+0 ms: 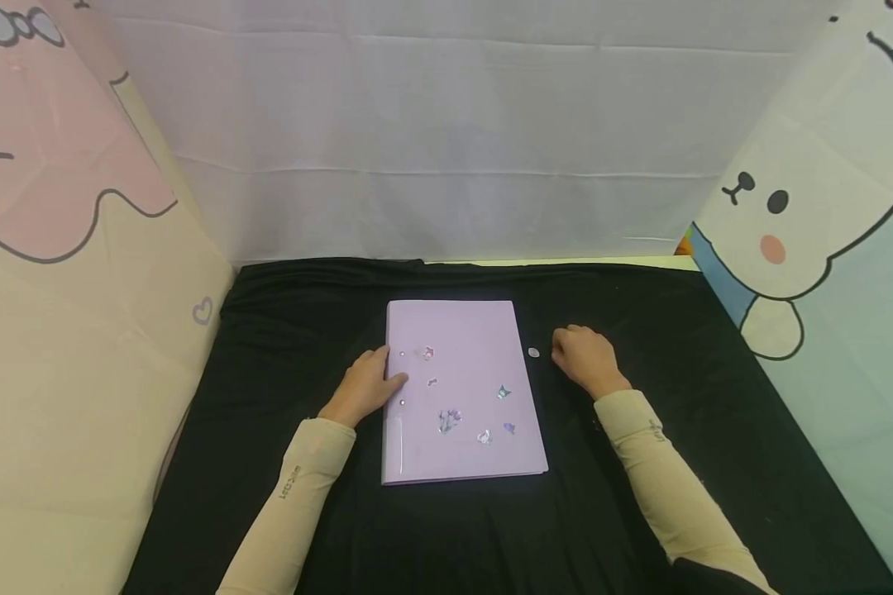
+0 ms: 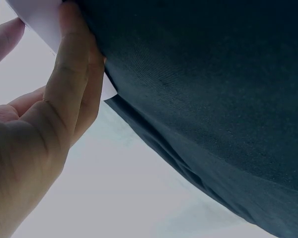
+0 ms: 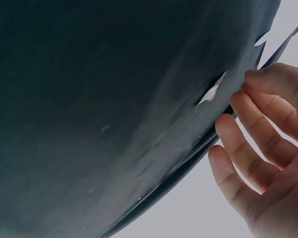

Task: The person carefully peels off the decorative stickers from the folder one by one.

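A lilac folder [image 1: 461, 330] lies shut on the black cloth, with several small shiny stickers [image 1: 450, 421] on its cover. At its left edge, my left hand [image 1: 360, 384] holds the spine, thumb over the cover and fingers along the side. The left wrist view shows part of the lilac folder [image 2: 42, 22] between thumb and fingers. To the right of the folder lies a small whitish scrap [image 1: 533, 352], perhaps a sticker. My right hand [image 1: 586, 361] is just beside it, fingers loosely bent. In the right wrist view the scrap [image 3: 212, 91] lies apart from the fingertips, and nothing shows between them.
Black cloth [image 1: 305, 512] covers the table under both forearms. A white sheet [image 1: 446, 149] hangs behind it. Printed cartoon curtains close in the left [image 1: 82, 347] and right [image 1: 848, 397] sides.
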The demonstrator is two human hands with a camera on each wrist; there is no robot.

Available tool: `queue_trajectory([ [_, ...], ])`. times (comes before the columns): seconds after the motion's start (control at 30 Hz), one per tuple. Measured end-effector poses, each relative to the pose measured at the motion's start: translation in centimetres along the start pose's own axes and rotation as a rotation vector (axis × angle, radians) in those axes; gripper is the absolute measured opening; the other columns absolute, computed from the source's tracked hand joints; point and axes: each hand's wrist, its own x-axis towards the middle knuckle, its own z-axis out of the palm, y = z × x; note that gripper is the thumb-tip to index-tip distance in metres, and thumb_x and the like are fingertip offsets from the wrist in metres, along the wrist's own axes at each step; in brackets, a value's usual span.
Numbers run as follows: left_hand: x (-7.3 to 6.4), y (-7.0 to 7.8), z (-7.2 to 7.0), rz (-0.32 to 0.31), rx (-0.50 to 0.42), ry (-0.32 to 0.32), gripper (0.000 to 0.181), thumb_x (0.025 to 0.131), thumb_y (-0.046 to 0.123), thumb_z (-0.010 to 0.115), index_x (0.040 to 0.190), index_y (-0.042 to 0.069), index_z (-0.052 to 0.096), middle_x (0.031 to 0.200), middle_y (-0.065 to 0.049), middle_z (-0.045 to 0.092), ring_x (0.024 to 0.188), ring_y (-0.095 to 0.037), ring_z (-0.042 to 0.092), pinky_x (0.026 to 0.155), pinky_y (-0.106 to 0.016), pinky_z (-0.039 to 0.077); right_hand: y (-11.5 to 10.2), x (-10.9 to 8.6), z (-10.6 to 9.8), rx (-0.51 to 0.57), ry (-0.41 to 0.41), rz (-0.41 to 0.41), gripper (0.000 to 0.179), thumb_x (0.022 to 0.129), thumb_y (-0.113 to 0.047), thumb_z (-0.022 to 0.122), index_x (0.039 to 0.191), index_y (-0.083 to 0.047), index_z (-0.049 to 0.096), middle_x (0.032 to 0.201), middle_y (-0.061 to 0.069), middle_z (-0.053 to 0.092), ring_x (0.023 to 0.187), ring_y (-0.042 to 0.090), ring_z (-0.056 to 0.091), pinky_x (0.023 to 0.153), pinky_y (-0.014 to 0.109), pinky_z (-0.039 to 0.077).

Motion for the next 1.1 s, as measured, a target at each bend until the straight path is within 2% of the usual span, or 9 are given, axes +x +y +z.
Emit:
queue_trajectory([
  [0.23, 0.1, 0.0, 0.0, -0.007, -0.004, 0.002, 0.072, 0.096, 0.025, 0.069, 0.150, -0.008, 0.034, 0.142, -0.029, 0.047, 0.125, -0.041, 0.052, 0.104, -0.054, 0.042, -2.3, 1.4, 0.0, 0.043, -0.003, -0.008, 0.005, 0.088, -0.008, 0.073, 0.087, -0.004, 0.071, 0.075, 0.007, 0.062, 0.064, 0.023, 0.054, 0.059, 0.039, 0.052],
  [0.53, 0.0, 0.1, 0.0, -0.029, -0.009, -0.004, 0.072, 0.096, 0.026, 0.069, 0.151, -0.006, 0.035, 0.144, -0.028, 0.045, 0.128, -0.041, 0.050, 0.105, -0.054, 0.041, -6.9, 3.8, 0.4, 0.058, -0.028, -0.049, 0.011, 0.092, -0.014, 0.069, 0.096, -0.005, 0.073, 0.082, 0.007, 0.066, 0.069, 0.021, 0.059, 0.063, 0.035, 0.054],
  [0.77, 0.1, 0.0, 0.3, -0.028, -0.009, 0.001, 0.072, 0.096, 0.027, 0.069, 0.151, -0.006, 0.035, 0.143, -0.027, 0.046, 0.126, -0.040, 0.051, 0.105, -0.054, 0.041, -10.7, 5.4, 0.7, 0.055, -0.026, -0.146, 0.009, 0.091, -0.015, 0.067, 0.094, -0.007, 0.071, 0.081, 0.004, 0.065, 0.069, 0.020, 0.060, 0.060, 0.034, 0.052],
  [1.1, 0.0, 0.0, 0.4, -0.029, -0.011, 0.007, 0.072, 0.096, 0.028, 0.070, 0.151, -0.005, 0.036, 0.143, -0.026, 0.047, 0.122, -0.039, 0.055, 0.102, -0.053, 0.044, -14.8, 6.5, 1.4, 0.090, -0.077, -0.188, 0.012, 0.093, -0.021, 0.067, 0.094, -0.010, 0.069, 0.083, 0.002, 0.064, 0.073, 0.019, 0.060, 0.068, 0.035, 0.054],
])
